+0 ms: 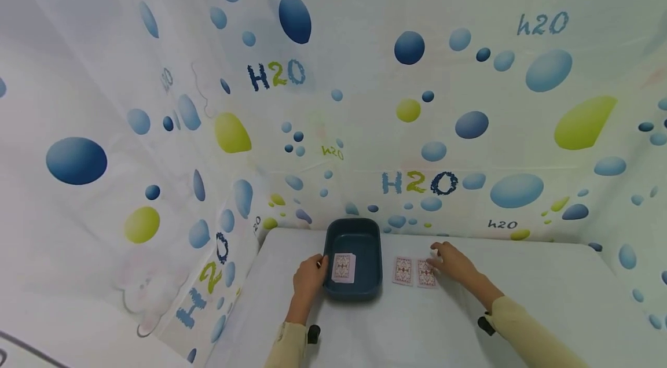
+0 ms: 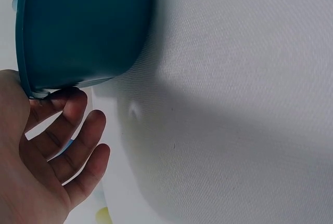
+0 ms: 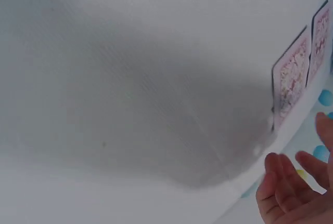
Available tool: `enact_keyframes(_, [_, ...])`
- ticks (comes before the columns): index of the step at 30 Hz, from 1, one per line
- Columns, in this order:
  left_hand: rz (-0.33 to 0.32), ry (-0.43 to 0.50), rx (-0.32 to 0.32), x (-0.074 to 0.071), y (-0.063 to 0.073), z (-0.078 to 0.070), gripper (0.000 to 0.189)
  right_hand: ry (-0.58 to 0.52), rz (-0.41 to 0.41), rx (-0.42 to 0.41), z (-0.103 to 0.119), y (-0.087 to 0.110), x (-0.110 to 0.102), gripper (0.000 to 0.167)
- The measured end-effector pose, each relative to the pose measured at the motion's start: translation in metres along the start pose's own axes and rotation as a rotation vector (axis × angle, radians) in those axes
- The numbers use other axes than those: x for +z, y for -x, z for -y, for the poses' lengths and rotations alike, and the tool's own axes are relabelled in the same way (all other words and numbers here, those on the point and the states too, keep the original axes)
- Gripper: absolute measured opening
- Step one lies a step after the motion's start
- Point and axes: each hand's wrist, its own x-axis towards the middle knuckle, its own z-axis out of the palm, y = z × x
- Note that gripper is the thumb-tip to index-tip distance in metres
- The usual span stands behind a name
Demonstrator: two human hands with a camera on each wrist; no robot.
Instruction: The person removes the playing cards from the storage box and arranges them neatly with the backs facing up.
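At left, a person's left hand (image 1: 310, 275) grips the near-left rim of a dark blue tray (image 1: 367, 247), its other fingers loosely bent below the edge. Inside the tray, toward its left side, lie overlapping cards (image 1: 343, 268), backs up. Just right of the tray, a red-patterned card (image 1: 403, 270) rests face down on the white worktop (image 1: 537, 298), with a second card (image 1: 425, 276) close beside it. At right, the right hand (image 1: 455, 264) hovers by that second card, fingers parted and loosely curved, holding nothing.
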Motion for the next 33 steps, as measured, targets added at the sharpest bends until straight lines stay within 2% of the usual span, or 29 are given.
enact_keyframes(5, [0.004, 0.001, -0.011, 0.0, -0.001, 0.0, 0.029, 0.11, -0.049, -0.104, 0.014, -0.003, -0.004, 0.069])
enact_keyframes(11, [0.008, 0.006, -0.024, -0.001, 0.0, 0.002, 0.029, 0.183, -0.029, -0.146, 0.041, -0.013, 0.001, 0.087])
enact_keyframes(22, [-0.01, 0.01, -0.018, 0.003, -0.002, 0.003, 0.029, 0.259, -0.018, -0.197, 0.087, -0.031, 0.016, 0.091])
enact_keyframes(26, [-0.004, 0.022, -0.037, 0.003, 0.0, 0.004, 0.028, 0.26, 0.01, -0.205, 0.105, -0.036, 0.02, 0.092])
enact_keyframes(33, [-0.015, 0.012, -0.018, 0.005, -0.003, 0.004, 0.029, 0.239, 0.039, -0.229, 0.137, -0.045, 0.026, 0.094])
